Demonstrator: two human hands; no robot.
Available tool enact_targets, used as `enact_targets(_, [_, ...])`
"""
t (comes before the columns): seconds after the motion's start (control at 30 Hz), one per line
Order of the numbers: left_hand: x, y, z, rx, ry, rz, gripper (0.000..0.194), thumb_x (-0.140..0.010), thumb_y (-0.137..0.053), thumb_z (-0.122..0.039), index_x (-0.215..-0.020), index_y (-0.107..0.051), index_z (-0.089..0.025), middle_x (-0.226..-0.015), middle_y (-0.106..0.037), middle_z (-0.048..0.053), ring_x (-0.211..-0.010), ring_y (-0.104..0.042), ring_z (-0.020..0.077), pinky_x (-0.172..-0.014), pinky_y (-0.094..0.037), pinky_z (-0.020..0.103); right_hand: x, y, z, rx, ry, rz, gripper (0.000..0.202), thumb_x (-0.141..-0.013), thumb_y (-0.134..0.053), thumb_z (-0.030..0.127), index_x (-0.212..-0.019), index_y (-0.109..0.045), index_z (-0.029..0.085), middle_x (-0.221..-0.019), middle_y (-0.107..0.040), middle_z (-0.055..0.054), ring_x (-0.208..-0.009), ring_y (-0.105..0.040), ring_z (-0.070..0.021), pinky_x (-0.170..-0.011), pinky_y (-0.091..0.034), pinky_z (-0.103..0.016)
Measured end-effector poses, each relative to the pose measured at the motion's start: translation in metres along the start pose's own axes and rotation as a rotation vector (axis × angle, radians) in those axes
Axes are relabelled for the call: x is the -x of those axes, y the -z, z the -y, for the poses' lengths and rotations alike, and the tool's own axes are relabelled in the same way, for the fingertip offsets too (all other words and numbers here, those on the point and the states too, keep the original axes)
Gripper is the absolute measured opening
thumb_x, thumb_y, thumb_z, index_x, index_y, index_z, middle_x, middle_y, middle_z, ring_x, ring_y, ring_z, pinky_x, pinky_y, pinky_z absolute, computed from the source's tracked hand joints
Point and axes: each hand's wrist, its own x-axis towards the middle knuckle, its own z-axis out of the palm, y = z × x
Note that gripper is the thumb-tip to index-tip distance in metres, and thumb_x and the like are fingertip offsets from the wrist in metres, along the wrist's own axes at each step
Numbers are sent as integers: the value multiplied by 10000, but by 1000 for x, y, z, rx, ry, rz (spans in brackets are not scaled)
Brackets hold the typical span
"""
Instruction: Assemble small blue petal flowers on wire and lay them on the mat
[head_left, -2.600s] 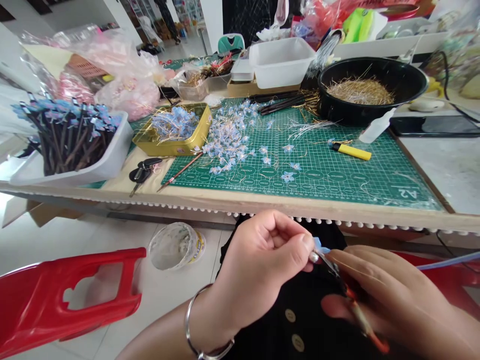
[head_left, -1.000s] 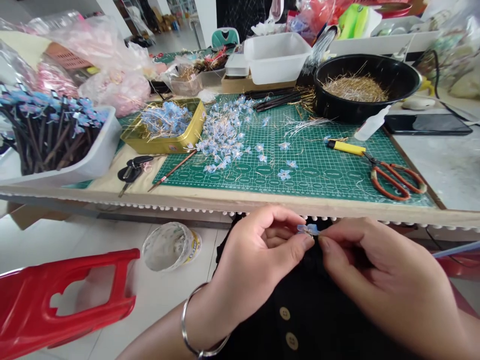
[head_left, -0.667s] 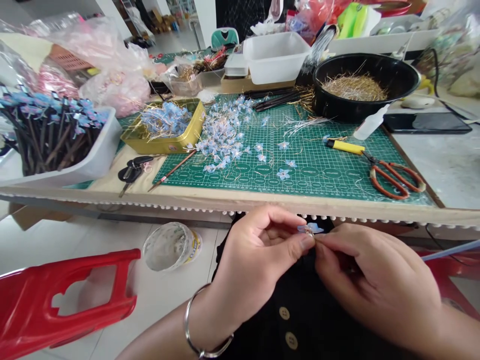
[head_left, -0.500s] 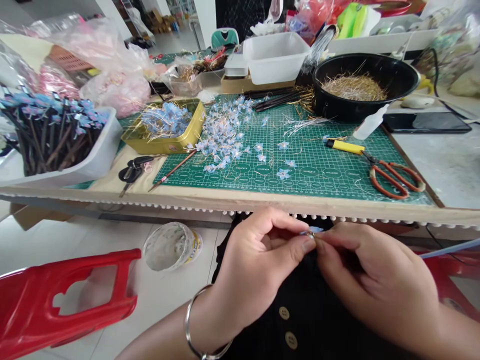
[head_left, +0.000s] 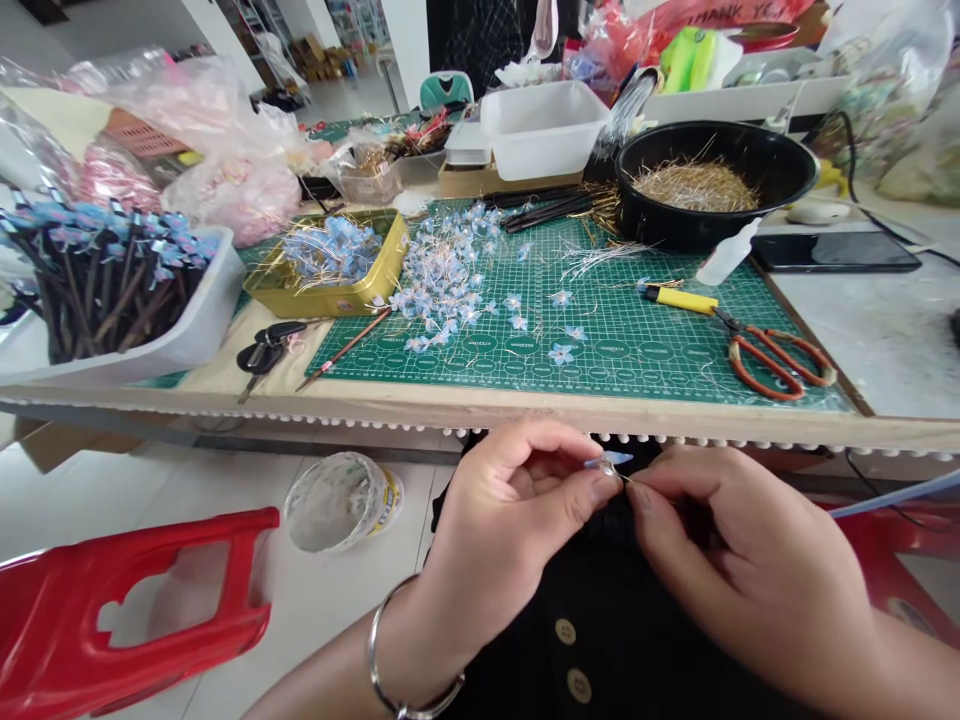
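Observation:
My left hand (head_left: pixel 517 505) pinches a small blue flower (head_left: pixel 609 459) between thumb and forefinger, just below the table edge. A thin gold wire (head_left: pixel 624 478) runs from the flower to my right hand (head_left: pixel 739 545), whose thumb and forefinger are closed on it. The two hands sit slightly apart over my lap. On the green cutting mat (head_left: pixel 645 350) in front of them lies a heap of similar blue flowers (head_left: pixel 442 270), with a few single ones (head_left: pixel 561 354) nearer the edge.
A gold tin (head_left: pixel 360 298) of wired flowers stands left of the heap. Orange-handled pliers (head_left: pixel 780 362), a yellow-handled tool (head_left: pixel 681 298) and a white bottle (head_left: pixel 727 255) lie at right, before a black bowl (head_left: pixel 720 225) of wires. A red stool (head_left: pixel 67 610) and a bucket (head_left: pixel 330 510) stand on the floor.
My hands have drawn a little apart, and a short length of wire now shows between them. More of the blue flower shows. The view has shifted slightly.

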Motion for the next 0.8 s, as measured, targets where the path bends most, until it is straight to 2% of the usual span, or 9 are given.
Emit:
enact_targets(0.17, [0, -1, 6, 2, -83, 32, 189, -772, -831, -100, -861, -712, -216, -785, -688, -46, -719, -635, 73, -645, -522, 149, -5, -8, -1, -29, 43, -29, 128, -916, -517, 143, -849, -489, 248, -604, -636, 49, -480, -614, -110, -473, -462, -215])
enact_targets(0.3, [1, 3, 3, -170, -276, 57, 136, -836, -766, -97, -888, -711, -210, -834, -668, -14, -764, -644, 97, -664, -537, 180, -6, -2, -3, -89, 119, 7, 143, -924, -506, 103, -900, -496, 244, -657, -643, 46, -504, -590, -90, -480, -459, -197])
enact_targets(0.47, [6, 9, -4, -515, -615, 94, 212, -848, -693, -6, -932, -704, -200, -979, -678, 37, -937, -710, 169, -827, -601, 280, -6, 22, -10, 8, 220, -5, 180, -975, -492, 139, -1126, -572, 195, -997, -655, -80, -923, -645, -158, -785, -534, -252])
enact_targets(0.53, [7, 10, -6, -584, -687, 110, 234, -849, -667, 21, -936, -695, -195, -983, -656, 39, -923, -722, 162, -825, -612, 278, -9, 31, -18, 88, 220, -32, 190, -975, -517, 133, -1136, -594, 198, -1051, -645, -92, -974, -629, -162, -848, -515, -257])
enact_targets(0.6, [8, 10, -6, -621, -726, 122, 237, -849, -657, 27, -936, -686, -191, -986, -640, 38, -914, -728, 155, -805, -619, 262, -15, 40, -32, 182, 165, -55, 151, -981, -538, 167, -1101, -614, 218, -1033, -666, -76, -958, -641, -165, -861, -512, -269])
enact_targets(0.67, [8, 11, -7, -640, -745, 123, 241, -846, -654, 30, -941, -684, -190, -994, -635, 37, -923, -729, 152, -803, -621, 253, -22, 50, -54, 356, 24, -37, 132, -1000, -522, 252, -1070, -634, 242, -1018, -691, -69, -962, -658, -192, -861, -515, -312])
enact_targets(0.73, [9, 11, -8, -652, -762, 117, 256, -840, -648, 43, -947, -685, -187, -1002, -635, 36, -936, -726, 149, -814, -618, 247, -30, 60, -83, 609, -188, 110, 200, -1002, -505, 330, -1093, -659, 241, -1080, -705, -102, -1001, -663, -246, -856, -509, -377])
enact_targets(0.77, [9, 11, -9, -657, -764, 117, 269, -836, -643, 54, -951, -687, -185, -1006, -636, 37, -941, -724, 148, -820, -616, 245, -33, 65, -99, 714, -284, 264, 246, -1008, -476, 346, -1126, -657, 228, -1145, -698, -128, -1032, -655, -267, -856, -500, -400])
enact_targets(0.8, [9, 11, -9, -657, -760, 120, 279, -832, -638, 62, -954, -690, -184, -1009, -638, 39, -943, -722, 147, -821, -613, 242, -35, 68, -115, 740, -299, 357, 215, -984, -502, 296, -1069, -683, 215, -1144, -705, -146, -1015, -658, -279, -835, -494, -406])
